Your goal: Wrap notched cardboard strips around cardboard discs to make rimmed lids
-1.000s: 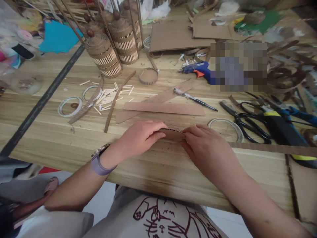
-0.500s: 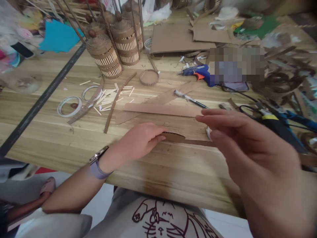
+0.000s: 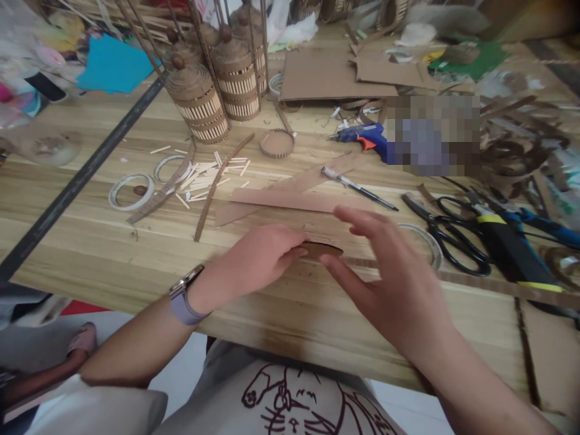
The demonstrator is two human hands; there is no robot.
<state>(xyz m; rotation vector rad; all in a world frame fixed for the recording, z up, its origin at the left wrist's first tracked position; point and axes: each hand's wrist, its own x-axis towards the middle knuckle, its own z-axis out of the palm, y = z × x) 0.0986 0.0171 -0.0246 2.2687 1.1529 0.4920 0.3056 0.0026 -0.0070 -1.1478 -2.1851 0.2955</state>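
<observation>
Between thumb and fingers, my left hand (image 3: 267,257) pinches a small rounded cardboard piece (image 3: 322,249) on its left side. Its dark edge faces up. Just to the right, my right hand (image 3: 389,266) is open, thumb and fingers apart around the far end of that piece, slightly blurred. Behind the hands lie a flat cardboard strip (image 3: 281,200) and another strip (image 3: 308,175) crossing beneath it. A pen (image 3: 360,188) lies beyond my right hand. A long narrow corrugated strip (image 3: 489,286) runs along the table near my right hand.
Black-handled scissors (image 3: 457,241) and a tape roll (image 3: 426,241) lie right. A blue glue gun (image 3: 365,136) rests farther back. Left are small wooden sticks (image 3: 203,175), a tape ring (image 3: 131,192) and a shallow round cardboard tray (image 3: 277,144). Lantern-like cylinders (image 3: 199,106) stand behind.
My right hand has moved left and away from the camera, close to the rounded cardboard piece, uncovering the scissors and tape roll. My left hand keeps its pinch.
</observation>
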